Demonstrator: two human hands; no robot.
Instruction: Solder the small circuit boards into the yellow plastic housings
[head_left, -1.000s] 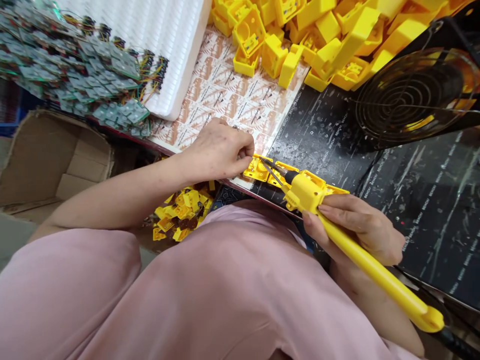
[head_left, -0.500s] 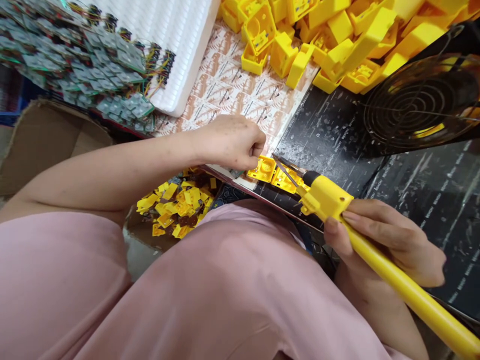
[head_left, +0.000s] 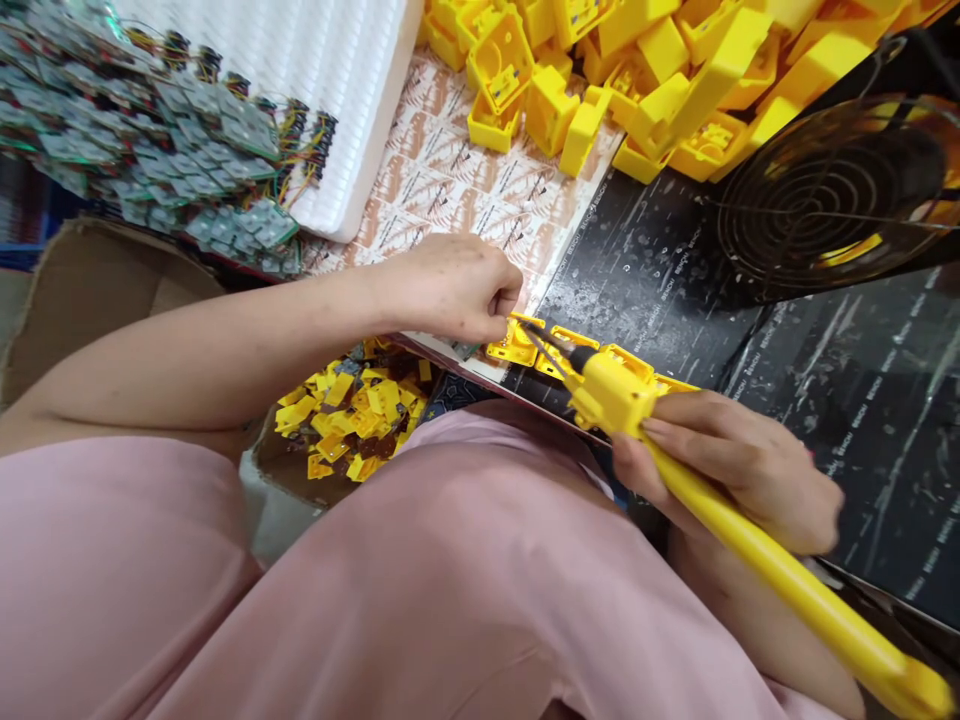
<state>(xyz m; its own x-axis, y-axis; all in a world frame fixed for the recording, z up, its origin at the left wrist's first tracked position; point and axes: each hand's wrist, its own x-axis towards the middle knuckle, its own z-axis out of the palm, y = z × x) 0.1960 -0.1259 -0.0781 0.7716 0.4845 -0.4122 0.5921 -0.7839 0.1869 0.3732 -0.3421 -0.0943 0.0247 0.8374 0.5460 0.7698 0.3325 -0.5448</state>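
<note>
In my right hand (head_left: 731, 465) is a yellow soldering iron (head_left: 615, 390) with a thin guide tube beside its tip. Its tip reaches over the nearest yellow plastic casing (head_left: 517, 340), close to my left fingers; whether it touches is too fine to tell. My left hand (head_left: 469, 290) is closed, thumb and fingers pinched together at that casing's left edge. What they pinch is hidden. Under this hand a sliver of a green circuit board (head_left: 466, 350) shows. A second casing (head_left: 559, 345) and several more lie in a row to the right along the bench edge, partly behind the iron.
Many yellow boxes (head_left: 555, 110) are heaped at the back. A black fan (head_left: 810, 210) stands at right. Wired circuit boards (head_left: 217, 130) are piled by white foam (head_left: 337, 60) at left. Below the bench, a cardboard box (head_left: 289, 465) holds small yellow parts (head_left: 360, 410).
My right hand has brought the soldering iron left, its tip now over the nearest casing by my left fingers. My left hand keeps its closed pose. The view has shifted slightly.
</note>
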